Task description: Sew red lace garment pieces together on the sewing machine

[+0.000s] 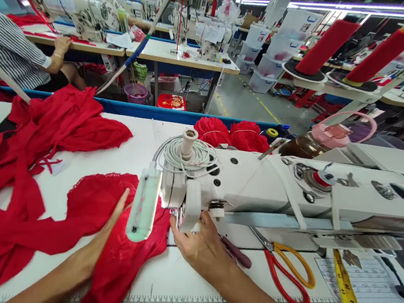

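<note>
Red lace fabric (103, 191) lies under the head of a white sewing machine (250, 182). My left hand (115, 217) is closed on this fabric left of the needle area; one finger shows stretched out, while folds and the lamp hide the others. Beside the presser foot (179, 216), my right hand (201, 245) curls its fingers around a white guard (192, 204). One fingertip touches near the foot; what those fingers pinch is hidden. A pale green lamp (143, 206) hangs over the fabric between both hands.
Orange-and-red scissors (292, 275), a yellow tape measure (348, 295) and a written sheet (384, 287) lie to the right. More red fabric (40, 146) is heaped on the left. Red thread cones (327, 46) stand behind. Across the way, a person in a striped sleeve (14, 45) sits at another machine.
</note>
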`<state>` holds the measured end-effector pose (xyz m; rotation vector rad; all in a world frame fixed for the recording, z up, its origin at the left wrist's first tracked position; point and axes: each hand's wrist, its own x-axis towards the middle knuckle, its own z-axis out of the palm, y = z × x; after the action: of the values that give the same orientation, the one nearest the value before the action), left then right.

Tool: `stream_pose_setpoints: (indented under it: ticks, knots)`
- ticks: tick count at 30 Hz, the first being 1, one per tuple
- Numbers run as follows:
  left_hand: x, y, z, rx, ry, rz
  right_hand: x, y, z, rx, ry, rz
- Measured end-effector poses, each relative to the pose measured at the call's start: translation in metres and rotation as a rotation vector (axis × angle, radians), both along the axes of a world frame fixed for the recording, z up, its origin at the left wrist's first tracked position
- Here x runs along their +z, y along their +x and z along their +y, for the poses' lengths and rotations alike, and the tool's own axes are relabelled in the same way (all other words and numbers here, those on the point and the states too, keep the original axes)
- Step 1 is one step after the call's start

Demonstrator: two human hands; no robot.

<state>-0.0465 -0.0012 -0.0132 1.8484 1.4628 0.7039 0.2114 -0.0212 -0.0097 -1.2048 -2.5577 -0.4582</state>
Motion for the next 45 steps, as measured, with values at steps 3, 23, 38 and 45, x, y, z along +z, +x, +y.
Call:
stream_pose_setpoints:
  ticks: [3,23,38,45]
  knots:
    - [0.042,0.002,-0.004,0.043,0.370,0.098,-0.003,0.002,-0.001,0.018,-0.049,0.008]
    - [0.011,0.065,0.013,-0.315,0.487,0.394,-0.011,0.002,-0.002,-0.003,-0.079,0.075]
    - [-0.009,0.059,0.010,-0.201,0.477,0.333,-0.014,-0.003,-0.005,-0.043,-0.075,0.029]
    - [-0.016,0.056,0.010,-0.148,0.513,0.370,-0.014,-0.003,-0.009,-0.045,-0.067,0.086]
